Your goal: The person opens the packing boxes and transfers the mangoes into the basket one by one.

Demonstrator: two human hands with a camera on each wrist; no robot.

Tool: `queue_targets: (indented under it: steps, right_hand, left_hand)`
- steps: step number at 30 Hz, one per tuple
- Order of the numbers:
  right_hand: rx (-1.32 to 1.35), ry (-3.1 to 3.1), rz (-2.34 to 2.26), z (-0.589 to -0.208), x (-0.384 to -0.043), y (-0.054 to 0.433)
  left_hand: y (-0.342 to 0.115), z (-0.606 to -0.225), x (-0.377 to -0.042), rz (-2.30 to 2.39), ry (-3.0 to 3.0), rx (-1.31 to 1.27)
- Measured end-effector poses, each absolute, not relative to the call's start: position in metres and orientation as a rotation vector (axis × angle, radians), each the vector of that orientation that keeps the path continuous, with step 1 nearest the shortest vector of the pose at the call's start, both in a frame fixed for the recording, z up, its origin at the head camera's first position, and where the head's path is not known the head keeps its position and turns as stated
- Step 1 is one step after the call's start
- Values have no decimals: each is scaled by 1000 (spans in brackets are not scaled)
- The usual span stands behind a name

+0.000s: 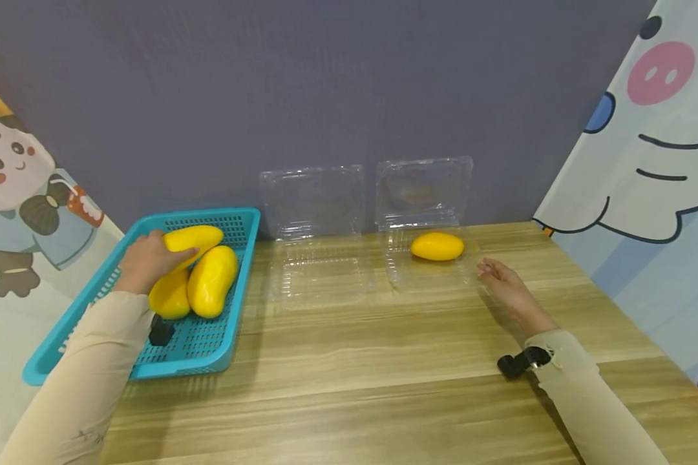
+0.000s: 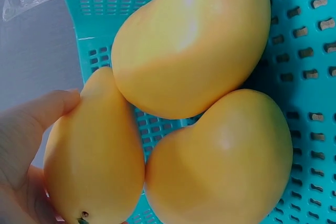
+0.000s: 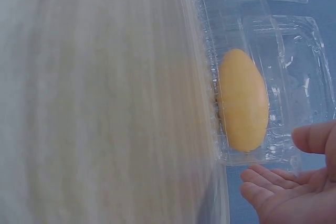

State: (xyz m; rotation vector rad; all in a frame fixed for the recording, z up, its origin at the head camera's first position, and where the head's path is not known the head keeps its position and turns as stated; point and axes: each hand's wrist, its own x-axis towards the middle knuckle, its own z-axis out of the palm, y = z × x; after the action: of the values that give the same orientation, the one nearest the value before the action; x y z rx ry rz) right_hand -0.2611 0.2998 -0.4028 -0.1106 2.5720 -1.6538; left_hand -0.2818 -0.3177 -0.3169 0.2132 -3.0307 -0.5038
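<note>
My left hand (image 1: 148, 261) grips a yellow mango (image 1: 200, 237) at the far side of a blue basket (image 1: 227, 349). The left wrist view shows the thumb and fingers around that mango (image 2: 97, 150), stem end nearest the palm. Two more mangoes (image 1: 212, 282) lie against it in the basket. My right hand (image 1: 508, 290) holds nothing, its fingers loosely bent beside the right clear plastic clamshell box (image 1: 424, 281). Inside that box lies one mango (image 3: 244, 100), and the box's lid (image 3: 310, 77) stands raised behind it.
Left of that box stands a second clear clamshell box (image 1: 322, 284), its lid upright against the grey back wall (image 1: 349, 84). Both boxes sit on a wood-grain table (image 1: 349, 387). Cartoon-printed sheets (image 1: 663, 181) hang at either side.
</note>
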Motion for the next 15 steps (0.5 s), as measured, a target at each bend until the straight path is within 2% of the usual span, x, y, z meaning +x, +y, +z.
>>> queue_targets:
  steps: [15]
  right_hand:
    - [-113,2566,-1652,-403,-263,300]
  left_hand:
    - [-317,-319,-297,-553,-3082,214]
